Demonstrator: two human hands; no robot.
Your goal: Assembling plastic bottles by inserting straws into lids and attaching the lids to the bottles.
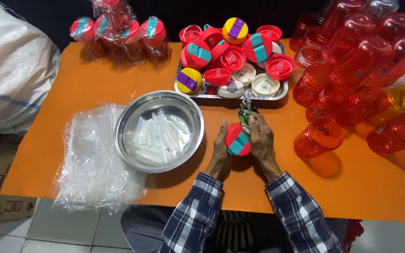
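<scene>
both hands, left [220, 149] and right [260, 140], grip closed around red lid [236, 139].

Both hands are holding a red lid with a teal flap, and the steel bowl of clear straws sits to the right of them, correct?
Not quite. The head view shows the steel bowl of clear straws left of the hands, not right. Left hand and right hand do hold the red lid.

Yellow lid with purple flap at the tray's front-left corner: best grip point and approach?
Pinch the yellow lid across its round rim, coming from above and the front-left. It rests tilted at the tray corner; red lids crowd its right and back, so those sides are likely blocked.
</scene>
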